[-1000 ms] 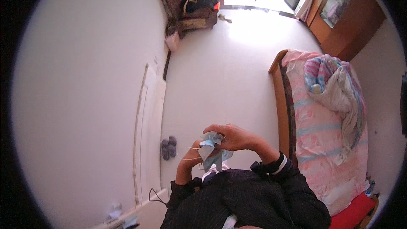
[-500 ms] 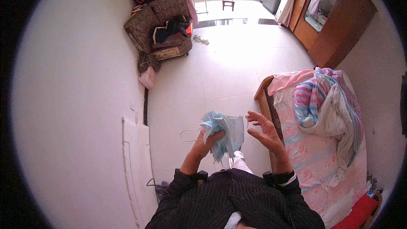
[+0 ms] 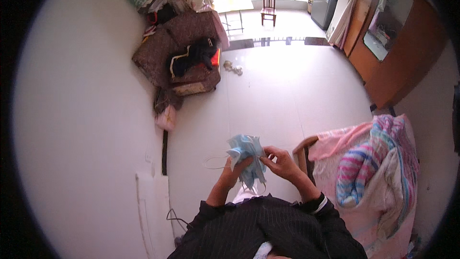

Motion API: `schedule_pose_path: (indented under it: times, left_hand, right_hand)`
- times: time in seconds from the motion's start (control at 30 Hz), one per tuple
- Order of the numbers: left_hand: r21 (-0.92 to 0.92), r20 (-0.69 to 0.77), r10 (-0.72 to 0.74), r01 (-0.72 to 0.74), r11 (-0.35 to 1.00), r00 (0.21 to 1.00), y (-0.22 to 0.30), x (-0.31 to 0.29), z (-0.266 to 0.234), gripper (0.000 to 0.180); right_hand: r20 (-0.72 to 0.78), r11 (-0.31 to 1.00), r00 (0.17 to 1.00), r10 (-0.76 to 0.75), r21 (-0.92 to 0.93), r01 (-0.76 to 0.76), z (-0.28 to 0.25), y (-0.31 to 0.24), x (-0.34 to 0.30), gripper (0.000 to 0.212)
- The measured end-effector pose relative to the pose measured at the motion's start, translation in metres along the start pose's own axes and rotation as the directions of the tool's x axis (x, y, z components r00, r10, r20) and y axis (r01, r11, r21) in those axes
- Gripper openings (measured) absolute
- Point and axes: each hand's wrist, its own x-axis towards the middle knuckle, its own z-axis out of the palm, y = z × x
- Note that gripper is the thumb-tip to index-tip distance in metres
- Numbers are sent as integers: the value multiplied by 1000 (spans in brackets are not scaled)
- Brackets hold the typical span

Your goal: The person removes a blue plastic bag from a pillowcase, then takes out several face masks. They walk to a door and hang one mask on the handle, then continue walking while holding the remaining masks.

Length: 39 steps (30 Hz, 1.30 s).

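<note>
A crumpled bunch of light blue face masks (image 3: 247,145) is in front of my body, above the floor. The fingers of my left hand (image 3: 233,173) are closed round the bunch, with the thumb lying across it. White ear loops stick out to the left and below. At the right edge of the masks, my right hand (image 3: 282,165) has its thumb and fingers in a pinch. Whether it grips a mask's edge or a loop is too small to make out.
A bed (image 3: 330,192) with a striped blanket (image 3: 357,170) stands close on the right. A brown sofa (image 3: 191,24) holding dark clothes is at the far left. Beyond are a small chair (image 3: 269,12) and a wardrobe (image 3: 407,33). Crumpled cloth (image 3: 233,67) lies on the floor.
My right hand has moved left to the masks, and its spread fingers have closed at their edge. My left hand still holds the bunch. The view has tilted slightly.
</note>
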Motion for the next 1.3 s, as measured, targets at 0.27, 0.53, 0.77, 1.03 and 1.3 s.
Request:
schedule_pose_path:
  times: [0.27, 0.53, 0.77, 1.03, 1.3]
  left_hand:
    - [26, 146, -33, 29, 999, 989, 38, 220, -13, 43]
    - [79, 255, -33, 13, 997, 966, 44, 433, 13, 35]
    - [-190, 16, 99, -94, 977, 995, 47, 593, 54, 27]
    - [-154, -270, 56, -100, 983, 961, 94, 750, 67, 26]
    - [-199, -285, 25, -85, 976, 958, 107, 949, 35, 22]
  right_hand:
    - [-93, 997, 994, 62, -45, -66, -87, 48, 190, 29]
    - [-48, 998, 997, 59, -24, -60, -199, 99, 327, 41]
    - [102, 995, 993, 58, 69, -65, -315, 164, 454, 46]
    - [144, 999, 988, -46, 6, 46, -410, 204, 609, 38]
    - [212, 979, 973, -95, -158, 130, -475, 262, 783, 39]
